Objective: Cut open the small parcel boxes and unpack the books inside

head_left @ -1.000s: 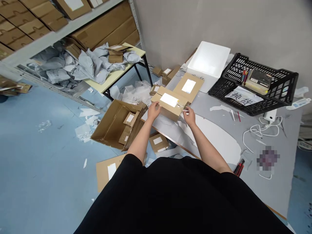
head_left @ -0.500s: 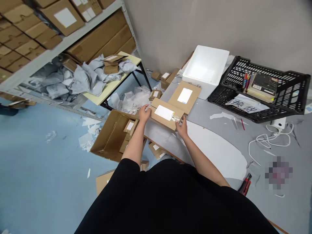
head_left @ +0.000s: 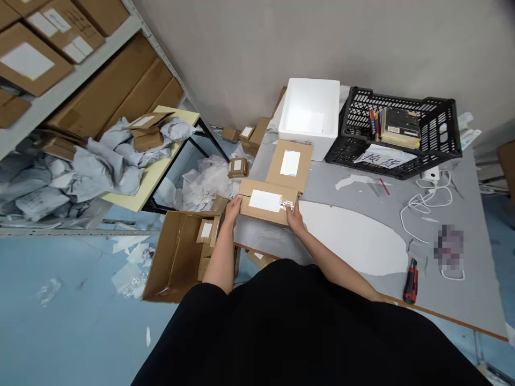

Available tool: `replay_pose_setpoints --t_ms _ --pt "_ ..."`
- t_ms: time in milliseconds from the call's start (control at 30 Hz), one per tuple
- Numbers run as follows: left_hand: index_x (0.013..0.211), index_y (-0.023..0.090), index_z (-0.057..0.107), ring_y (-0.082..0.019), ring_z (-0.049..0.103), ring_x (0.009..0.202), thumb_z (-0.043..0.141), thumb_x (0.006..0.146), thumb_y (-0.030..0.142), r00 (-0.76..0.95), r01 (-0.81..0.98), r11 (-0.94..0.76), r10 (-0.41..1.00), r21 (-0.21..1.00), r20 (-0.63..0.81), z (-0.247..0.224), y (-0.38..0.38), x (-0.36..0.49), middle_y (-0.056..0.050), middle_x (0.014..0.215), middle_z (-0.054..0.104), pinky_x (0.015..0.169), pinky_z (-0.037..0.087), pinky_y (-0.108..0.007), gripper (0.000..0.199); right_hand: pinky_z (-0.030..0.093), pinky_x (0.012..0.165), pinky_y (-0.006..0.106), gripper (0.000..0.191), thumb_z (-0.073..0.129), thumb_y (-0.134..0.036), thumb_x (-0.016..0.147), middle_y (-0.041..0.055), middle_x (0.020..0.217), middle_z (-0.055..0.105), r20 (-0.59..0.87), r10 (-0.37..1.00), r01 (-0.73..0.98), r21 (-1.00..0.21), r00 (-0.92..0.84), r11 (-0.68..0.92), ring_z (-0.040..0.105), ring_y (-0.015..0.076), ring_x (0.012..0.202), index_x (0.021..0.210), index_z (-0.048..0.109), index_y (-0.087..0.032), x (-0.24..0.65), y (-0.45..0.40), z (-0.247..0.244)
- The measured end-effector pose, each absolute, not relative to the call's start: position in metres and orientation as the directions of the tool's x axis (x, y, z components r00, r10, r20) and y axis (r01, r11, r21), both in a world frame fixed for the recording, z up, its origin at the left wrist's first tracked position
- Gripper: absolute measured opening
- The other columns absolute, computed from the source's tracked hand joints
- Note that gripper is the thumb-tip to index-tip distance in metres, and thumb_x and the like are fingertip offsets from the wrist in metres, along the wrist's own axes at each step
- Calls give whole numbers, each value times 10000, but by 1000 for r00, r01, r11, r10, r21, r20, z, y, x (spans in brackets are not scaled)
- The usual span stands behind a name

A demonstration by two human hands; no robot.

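A brown cardboard box (head_left: 251, 188) with a white label and a strip of shiny tape is held level over the near left part of the grey table (head_left: 450, 289). My left hand (head_left: 232, 210) grips its left end and my right hand (head_left: 295, 217) its right end, fingers closed round the edges. Just behind it, a flat brown carton (head_left: 303, 161) with a white label lies against a white foam box (head_left: 309, 145). Left of my left arm stands a large open carton (head_left: 161, 273) with small labelled boxes inside.
A black crate (head_left: 438, 161) with books and pens stands at the back right. A red-and-black cutter (head_left: 410, 284) and white cable (head_left: 406, 220) lie on the right. Grey parcels (head_left: 96, 166) fill a yellow side table (head_left: 139, 195). White board (head_left: 354, 236) lies right of my right hand.
The view has turned, so the surroundings sit differently. The held box now appears more level, with both hands still on its ends.
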State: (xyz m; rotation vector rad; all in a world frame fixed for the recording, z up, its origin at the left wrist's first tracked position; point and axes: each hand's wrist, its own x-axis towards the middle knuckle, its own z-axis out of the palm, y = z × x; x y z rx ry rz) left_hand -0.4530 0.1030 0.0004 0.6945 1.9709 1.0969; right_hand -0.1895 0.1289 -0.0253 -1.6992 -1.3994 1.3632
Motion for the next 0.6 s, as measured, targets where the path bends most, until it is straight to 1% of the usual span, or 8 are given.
replay_pose_setpoints --t_ms 133,233,400,600 --pt "1330 191 660 -245 529 1385 544 962 420 -562 64 479 742 875 -365 3 89 -430 -65 1430 615 1170 422 -408 449 345 1187 459 808 382 -661 929 27 1530 506 -352 935 383 -870 -43 -310 475 244 1408 1622 176 -301 -166 117 -20" --pt "1352 177 645 -259 537 1377 547 963 433 -539 68 488 752 870 -379 7 77 -407 -72 1419 623 1163 434 -416 476 374 1170 447 760 401 -630 939 19 1521 517 -355 935 392 -861 -8 -324 503 248 1386 1608 236 -310 -142 102 -14" --pt "1339 166 659 -254 559 1353 552 956 452 -457 53 416 818 908 -349 14 68 -362 -72 1417 626 1145 447 -379 489 383 1164 456 728 440 -582 943 24 1516 525 -376 924 352 -857 72 -376 519 253 1370 1596 280 -303 -95 78 -4" --pt "1351 203 658 -261 549 1358 591 932 480 -351 24 363 876 932 -332 18 70 -281 -57 1413 631 1131 431 -347 507 384 1165 448 695 467 -573 939 -10 1498 547 -301 944 284 -901 135 -328 530 257 1351 1578 320 -342 -5 68 3"
